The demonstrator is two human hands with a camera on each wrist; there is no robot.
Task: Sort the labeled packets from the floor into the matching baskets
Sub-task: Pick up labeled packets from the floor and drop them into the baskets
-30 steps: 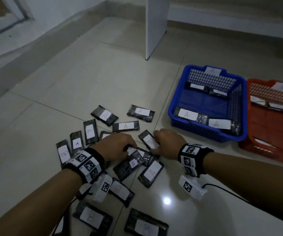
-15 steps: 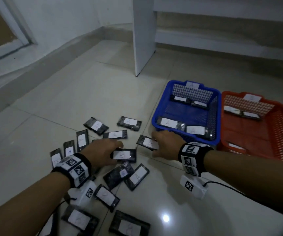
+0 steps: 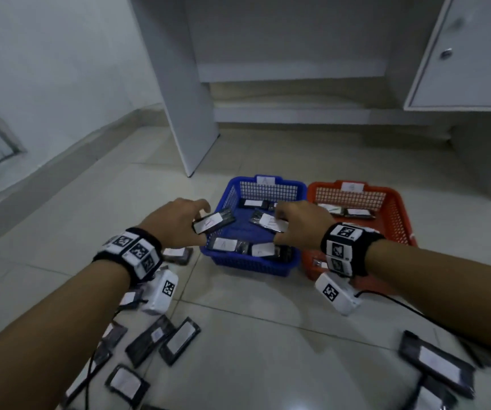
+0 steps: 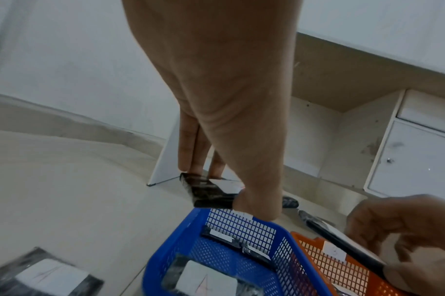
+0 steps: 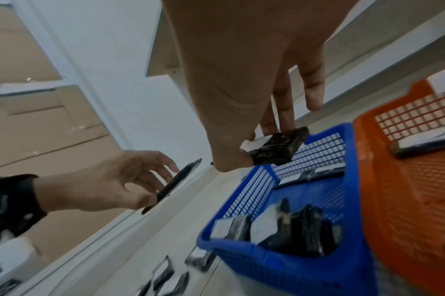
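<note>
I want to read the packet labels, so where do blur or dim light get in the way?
Head view: dim, floor packets at lower right smeared. Left wrist view: blue plastic basket sharp. Right wrist view: orange plastic basket streaked.

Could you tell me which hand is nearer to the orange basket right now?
Right. The right hand holds a packet over the blue basket, beside the orange basket; the left hand is at the blue basket's far side.
</note>
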